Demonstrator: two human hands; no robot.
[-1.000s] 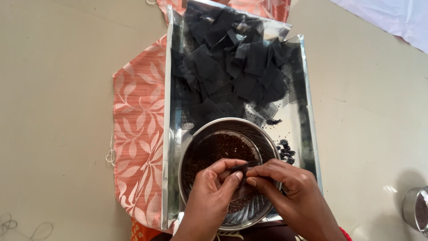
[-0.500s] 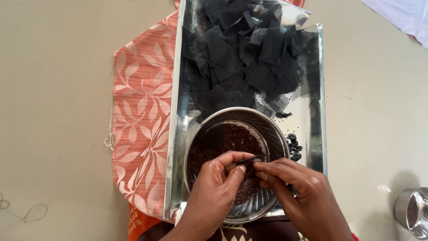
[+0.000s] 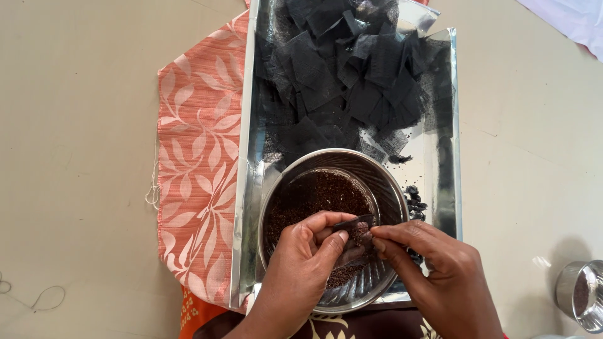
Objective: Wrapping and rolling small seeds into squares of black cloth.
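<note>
The small square of black net sits between my two hands, just above the steel bowl, with a little heap of dark seeds gathered in its middle. My left hand cups it from below and the side, thumb and forefinger pinched narrow on the near edge of the net. My right hand comes in from the other side, its fingers drawn together and closed on the opposite edge, so both hands hold the same piece. The bowl beneath is round and shiny, and the dark brown seeds fill its far half. It rests on the near end of a long shiny tray. On the far end of that tray lies a loose pile of black net squares, overlapping and crumpled. Just to the right of the bowl, on the tray, is a small cluster of tied black bundles. Under the tray, showing on the left side, is an orange cloth with a pale leaf pattern, spread on the pale floor. At the lower right edge stands a small steel cup, well apart from the tray.
</note>
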